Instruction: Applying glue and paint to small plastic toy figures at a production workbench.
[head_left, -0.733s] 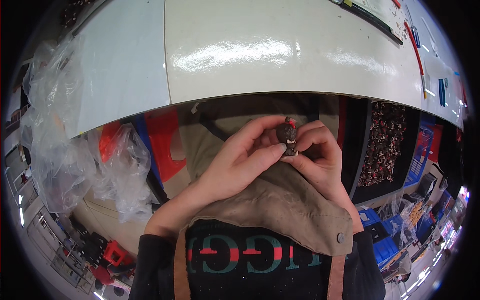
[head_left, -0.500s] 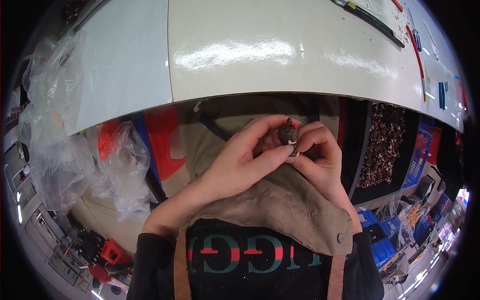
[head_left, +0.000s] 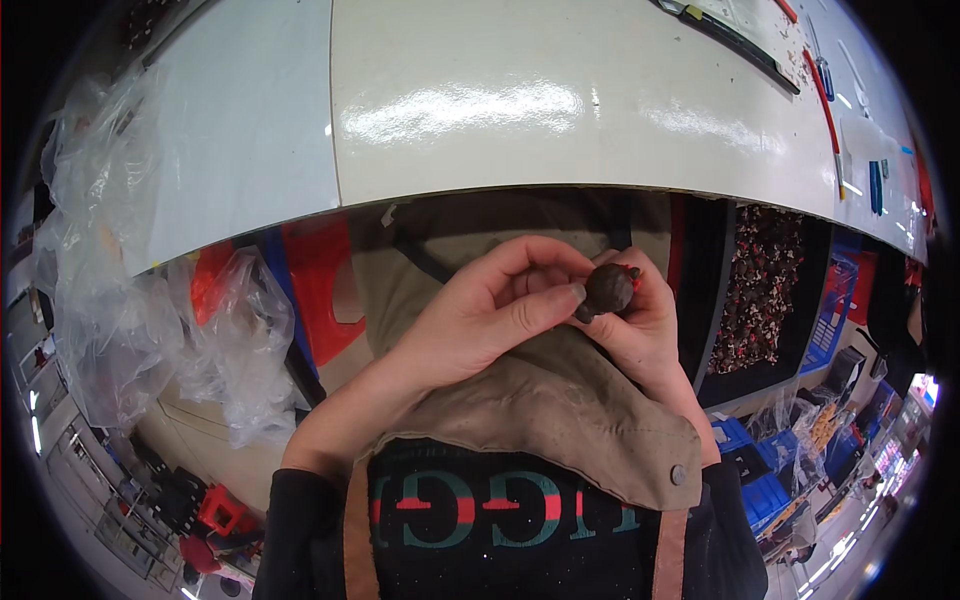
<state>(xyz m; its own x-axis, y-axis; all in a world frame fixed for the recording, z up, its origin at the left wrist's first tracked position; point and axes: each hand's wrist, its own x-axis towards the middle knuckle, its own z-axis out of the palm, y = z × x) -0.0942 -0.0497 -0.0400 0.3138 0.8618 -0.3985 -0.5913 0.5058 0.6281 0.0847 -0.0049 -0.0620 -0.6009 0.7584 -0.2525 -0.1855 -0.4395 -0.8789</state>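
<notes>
A small dark-brown figurine [head_left: 607, 290] with a rounded head and a red detail is pinched between my two hands, above my lap. My left hand [head_left: 505, 312] comes in from the left, its thumb and index fingertips against the figurine's left side. Cupped round the other side, my right hand [head_left: 645, 318] grips it with bent fingers. The figurine's lower parts are partly hidden by the fingers. A brown apron [head_left: 530, 405] lies under my wrists.
Ahead is a white table [head_left: 480, 150] with a black-handled tool [head_left: 740, 45] and red-handled tools [head_left: 824, 105] at far right. Right of my lap stands a black tray [head_left: 757, 290] of small brown, red and white pieces. Clear plastic bags [head_left: 100, 260] hang at left, beside a red stool [head_left: 315, 290].
The figurine has turned in my fingers: its head now tips toward the right with the red detail on that side. Both hands stay nearly in place.
</notes>
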